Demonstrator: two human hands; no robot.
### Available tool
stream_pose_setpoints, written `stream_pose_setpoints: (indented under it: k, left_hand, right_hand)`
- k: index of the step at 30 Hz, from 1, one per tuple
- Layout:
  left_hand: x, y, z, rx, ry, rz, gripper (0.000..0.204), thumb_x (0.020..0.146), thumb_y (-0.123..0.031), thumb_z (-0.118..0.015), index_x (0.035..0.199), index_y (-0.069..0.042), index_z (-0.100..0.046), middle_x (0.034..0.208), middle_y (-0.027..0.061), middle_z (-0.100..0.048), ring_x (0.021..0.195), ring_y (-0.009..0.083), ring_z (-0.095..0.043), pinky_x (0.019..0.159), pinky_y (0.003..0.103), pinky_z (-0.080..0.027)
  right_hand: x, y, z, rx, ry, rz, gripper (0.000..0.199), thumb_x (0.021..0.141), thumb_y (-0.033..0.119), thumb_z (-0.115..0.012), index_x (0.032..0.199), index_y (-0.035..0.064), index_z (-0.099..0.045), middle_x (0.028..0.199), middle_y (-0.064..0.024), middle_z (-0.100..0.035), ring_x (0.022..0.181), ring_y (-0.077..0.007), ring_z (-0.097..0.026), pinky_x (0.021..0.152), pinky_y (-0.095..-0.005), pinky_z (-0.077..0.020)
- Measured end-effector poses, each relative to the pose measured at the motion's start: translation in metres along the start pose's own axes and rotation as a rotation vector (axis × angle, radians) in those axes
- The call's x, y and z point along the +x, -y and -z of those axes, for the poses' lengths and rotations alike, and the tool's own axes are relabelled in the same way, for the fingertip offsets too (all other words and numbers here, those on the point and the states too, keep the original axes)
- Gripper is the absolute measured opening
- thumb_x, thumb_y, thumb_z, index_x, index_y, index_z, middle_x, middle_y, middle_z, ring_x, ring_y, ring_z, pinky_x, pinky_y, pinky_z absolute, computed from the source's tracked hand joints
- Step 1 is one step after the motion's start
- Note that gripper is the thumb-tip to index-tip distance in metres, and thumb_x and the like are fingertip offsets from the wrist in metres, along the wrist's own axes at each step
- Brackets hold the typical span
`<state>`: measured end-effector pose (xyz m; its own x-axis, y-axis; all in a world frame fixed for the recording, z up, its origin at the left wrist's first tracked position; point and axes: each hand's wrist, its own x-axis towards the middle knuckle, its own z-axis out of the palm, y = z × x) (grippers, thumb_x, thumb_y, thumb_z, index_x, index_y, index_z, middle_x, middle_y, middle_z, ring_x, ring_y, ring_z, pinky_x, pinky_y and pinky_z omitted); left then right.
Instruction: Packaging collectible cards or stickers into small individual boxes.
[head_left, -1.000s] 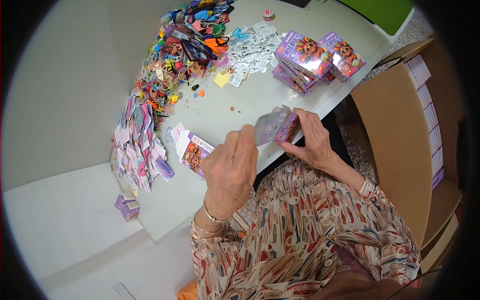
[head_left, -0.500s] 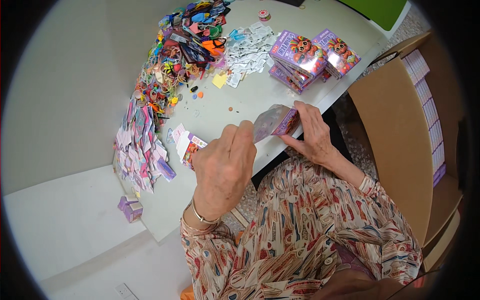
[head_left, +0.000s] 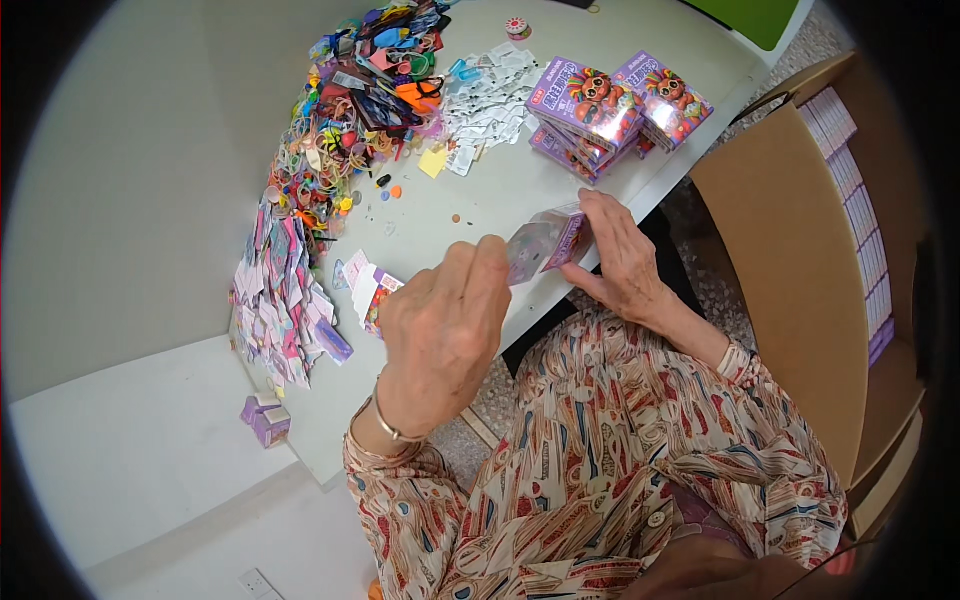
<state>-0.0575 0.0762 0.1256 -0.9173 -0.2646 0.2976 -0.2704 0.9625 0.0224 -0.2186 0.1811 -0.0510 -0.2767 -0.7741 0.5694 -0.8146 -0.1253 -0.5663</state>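
Note:
My right hand grips a small purple printed box near the table's front edge, thumb below and fingers along its far side. A clear plastic bag spreads from the box's left side, with small marks on it. Its left edge is pinched in the closed fingers of my left hand, whose back faces up and hides the fingertips. Partly behind my left hand lies an open purple carton with white flaps raised.
Several purple boxes are stacked at the far right. Small colourful trinkets, white packets and pink-purple folded papers are heaped left and back. A large cardboard carton holding rows of boxes stands right. Another small carton sits at the left corner.
The whole view has shifted slightly. Both hands keep their hold on the bag and box, with the box turned a little more upright.

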Motion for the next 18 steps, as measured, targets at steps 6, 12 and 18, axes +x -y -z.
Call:
stream_pose_setpoints:
  k: [6, 12, 18]
  left_hand:
    - [0.005, -0.001, 0.002, -0.007, -0.198, 0.077, 0.037, 0.071, 0.005, -0.068, 0.106, -0.003, -0.058, 0.073, 0.0063, -0.050, 0.054, 0.0192, -0.050, 0.047, 0.032, -0.038]
    - [-0.012, -0.003, -0.020, -0.062, -0.101, 0.132, 0.032, 0.073, 0.005, -0.067, 0.103, -0.003, -0.057, 0.072, 0.0071, -0.047, 0.051, 0.0209, -0.049, 0.046, 0.033, -0.038]
    - [-0.011, -0.005, -0.016, -0.112, -0.035, 0.126, 0.027, 0.077, 0.002, -0.065, 0.102, -0.002, -0.056, 0.071, 0.0082, -0.048, 0.049, 0.0218, -0.049, 0.044, 0.033, -0.037]
  right_hand:
    - [0.000, 0.001, -0.002, -0.043, -0.014, -0.026, 0.085, 0.068, 0.017, -0.081, 0.135, -0.0097, -0.036, 0.124, -0.0269, -0.053, 0.111, -0.0414, -0.056, 0.092, -0.0429, -0.0491]
    - [0.001, 0.003, 0.000, -0.004, -0.017, -0.049, 0.083, 0.067, 0.018, -0.083, 0.133, -0.0087, -0.039, 0.119, -0.0253, -0.056, 0.106, -0.0393, -0.059, 0.088, -0.0410, -0.0508]
    - [0.000, 0.001, 0.000, -0.020, -0.026, -0.115, 0.083, 0.064, 0.019, -0.085, 0.130, -0.0070, -0.041, 0.113, -0.0233, -0.058, 0.100, -0.0368, -0.061, 0.083, -0.0388, -0.0521]
